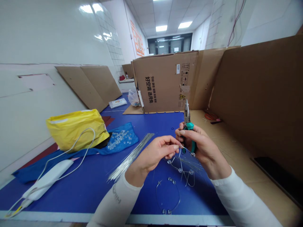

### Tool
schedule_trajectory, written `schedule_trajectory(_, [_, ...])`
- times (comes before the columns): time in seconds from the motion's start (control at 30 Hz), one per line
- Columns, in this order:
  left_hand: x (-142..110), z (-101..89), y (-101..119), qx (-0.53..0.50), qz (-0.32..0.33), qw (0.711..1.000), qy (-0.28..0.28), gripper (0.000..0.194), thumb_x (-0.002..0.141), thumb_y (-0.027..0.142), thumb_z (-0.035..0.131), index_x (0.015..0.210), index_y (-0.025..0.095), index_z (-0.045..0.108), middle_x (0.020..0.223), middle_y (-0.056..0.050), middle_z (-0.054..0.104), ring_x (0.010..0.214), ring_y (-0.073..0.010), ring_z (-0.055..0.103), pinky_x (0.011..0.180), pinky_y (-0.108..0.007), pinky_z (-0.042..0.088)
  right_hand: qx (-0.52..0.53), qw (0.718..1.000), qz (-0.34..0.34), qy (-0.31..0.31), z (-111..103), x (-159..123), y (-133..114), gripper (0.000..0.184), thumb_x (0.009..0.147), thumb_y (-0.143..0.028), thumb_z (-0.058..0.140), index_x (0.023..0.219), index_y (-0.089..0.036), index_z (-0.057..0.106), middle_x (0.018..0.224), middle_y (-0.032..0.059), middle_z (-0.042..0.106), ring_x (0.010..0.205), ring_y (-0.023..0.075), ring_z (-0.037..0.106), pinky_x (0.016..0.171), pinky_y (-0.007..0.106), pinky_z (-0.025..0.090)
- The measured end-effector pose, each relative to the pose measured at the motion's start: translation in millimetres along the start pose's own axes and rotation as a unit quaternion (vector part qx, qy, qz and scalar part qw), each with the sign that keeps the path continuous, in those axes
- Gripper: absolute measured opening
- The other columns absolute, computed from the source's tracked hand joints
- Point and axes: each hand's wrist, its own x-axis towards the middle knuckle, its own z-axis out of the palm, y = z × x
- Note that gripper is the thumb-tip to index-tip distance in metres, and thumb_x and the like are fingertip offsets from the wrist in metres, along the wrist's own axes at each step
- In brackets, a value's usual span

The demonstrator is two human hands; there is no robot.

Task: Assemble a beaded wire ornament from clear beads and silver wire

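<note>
My right hand (pixel 197 142) grips a pair of teal-handled needle-nose pliers (pixel 187 118), with the jaws pointing up. My left hand (pixel 159 153) pinches a thin metal wire (pixel 182 147) between its fingertips, and the wire runs toward the pliers hand. Below my hands, a tangle of wire strung with clear glass beads (pixel 181 167) rests on the blue mat (pixel 151 195). A finished-looking loop of beaded wire (pixel 167 196) lies nearer the front edge. A bundle of straight silver wires (pixel 131 156) lies left of my left hand.
A blue cloth (pixel 125 135) holds loose clear beads (pixel 118 139). Beside it sit a yellow bag (pixel 77 129) and a white corded device (pixel 48 179). Cardboard panels (pixel 258 85) and a printed carton (pixel 165 82) stand behind and right. A white tray (pixel 117 103) lies farther back.
</note>
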Motion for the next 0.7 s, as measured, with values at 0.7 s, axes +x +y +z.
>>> schedule_trajectory(0.7, [-8.8,-15.7,18.7,0.117,0.112,0.971,0.176,0.015,0.085,0.027,0.071,0.086,0.012,0.074,0.073,-0.002,0.067,0.057,-0.0084,0.055,0.057,-0.023,0.045,-0.486,0.821,-0.299,0.014,-34.0,-0.2,-11.6,0.023,0.09,-0.04,0.075,0.108,-0.027,0.069,0.099,0.0054,0.071,0.088,0.0239,0.065,0.079,0.038,0.048])
